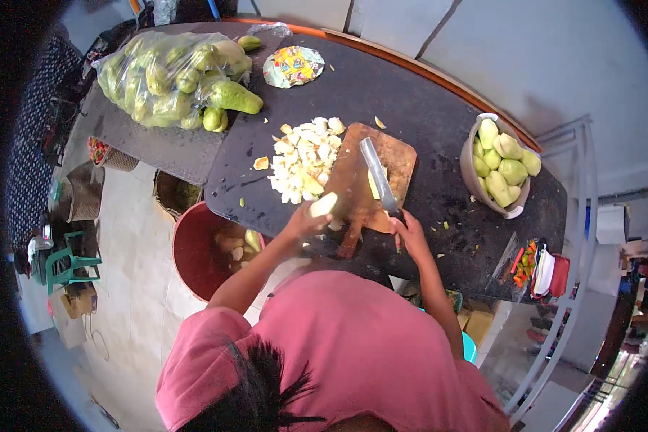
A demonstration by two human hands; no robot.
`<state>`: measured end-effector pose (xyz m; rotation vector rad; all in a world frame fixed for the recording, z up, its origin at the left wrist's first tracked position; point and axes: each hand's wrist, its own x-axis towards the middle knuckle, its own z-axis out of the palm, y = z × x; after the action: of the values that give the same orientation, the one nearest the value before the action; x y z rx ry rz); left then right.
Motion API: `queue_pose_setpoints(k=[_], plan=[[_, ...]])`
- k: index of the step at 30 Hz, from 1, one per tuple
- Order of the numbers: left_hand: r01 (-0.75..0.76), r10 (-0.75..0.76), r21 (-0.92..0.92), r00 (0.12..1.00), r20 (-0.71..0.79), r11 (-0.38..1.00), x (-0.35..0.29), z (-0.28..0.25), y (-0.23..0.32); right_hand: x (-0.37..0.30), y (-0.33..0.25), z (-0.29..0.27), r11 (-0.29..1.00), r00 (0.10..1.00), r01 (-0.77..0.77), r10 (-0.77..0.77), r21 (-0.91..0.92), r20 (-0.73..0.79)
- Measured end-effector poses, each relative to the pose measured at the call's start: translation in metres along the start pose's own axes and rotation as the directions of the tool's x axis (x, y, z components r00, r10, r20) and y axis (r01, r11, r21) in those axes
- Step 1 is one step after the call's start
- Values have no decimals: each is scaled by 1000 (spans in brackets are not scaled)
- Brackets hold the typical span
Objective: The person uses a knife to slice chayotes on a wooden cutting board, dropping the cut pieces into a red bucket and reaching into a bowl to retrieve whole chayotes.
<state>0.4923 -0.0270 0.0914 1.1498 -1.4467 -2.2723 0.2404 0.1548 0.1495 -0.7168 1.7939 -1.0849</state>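
Observation:
My left hand [304,222] holds a pale peeled piece of fruit [323,204] at the left edge of the wooden cutting board [396,155]. My right hand [411,235] grips the handle of a long knife [376,173], whose blade lies across the board pointing away from me. A yellowish slice [374,186] rests on the board beside the blade. Just left of the board, a heap of cut pale chunks [302,161] sits on the black tabletop [425,108].
A beige bowl [475,183] of peeled green fruits stands at the right. A clear plastic bag [167,75] of whole green fruits lies at the far left, a colourful round plate [293,66] behind the heap. A red bucket [193,252] with scraps stands below the table's left edge.

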Motion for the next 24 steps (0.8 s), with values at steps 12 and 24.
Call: queue_pose_setpoints(k=[12,24], plan=[[-197,170,-517,980,-100,833,53,13,48,-68,-77,16,981,997,-72,76,-177,12],[-357,288,-595,934,-211,721,42,32,90,-86,-95,24,906,996,-82,59,-416,-66]])
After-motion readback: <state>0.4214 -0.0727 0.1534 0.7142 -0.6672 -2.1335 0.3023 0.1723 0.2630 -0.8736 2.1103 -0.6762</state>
